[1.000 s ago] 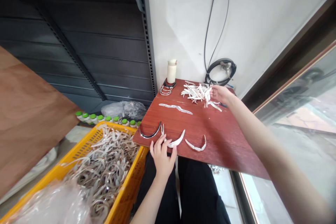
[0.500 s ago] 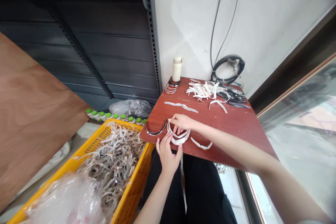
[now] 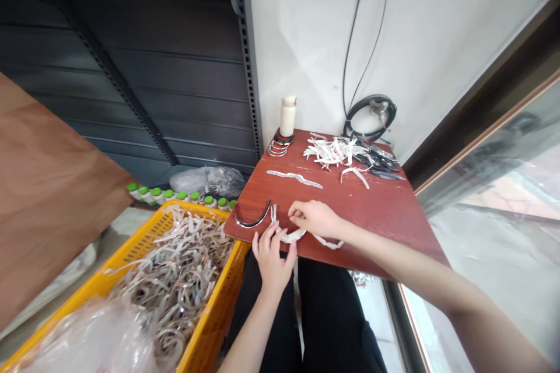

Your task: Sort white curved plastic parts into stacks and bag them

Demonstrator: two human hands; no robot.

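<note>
My left hand (image 3: 272, 252) rests at the front edge of the table, fingers spread and touching a small stack of curved, shiny whitish strips (image 3: 294, 236). The stack's narrow left ends stick up past my fingertips. My right hand (image 3: 318, 218) is just above and to the right of the stack, its fingers curled together; what they hold, if anything, is too small to make out. Left of the stack lies a black curved strip (image 3: 251, 224). Another whitish curved strip (image 3: 330, 242) lies partly under my right wrist.
On the red-brown table (image 3: 367, 215) lie a flat wavy strip (image 3: 295, 178), a pile of white strips (image 3: 332, 150) and dark strips (image 3: 380, 157). A cream cylinder (image 3: 287, 116) stands at the back. A yellow crate (image 3: 210, 309) full of strips stands left.
My right hand has moved off the left end of the strip stack toward the right, its fingers now curled. The left hand stays on the stack. The view has shifted slightly.
</note>
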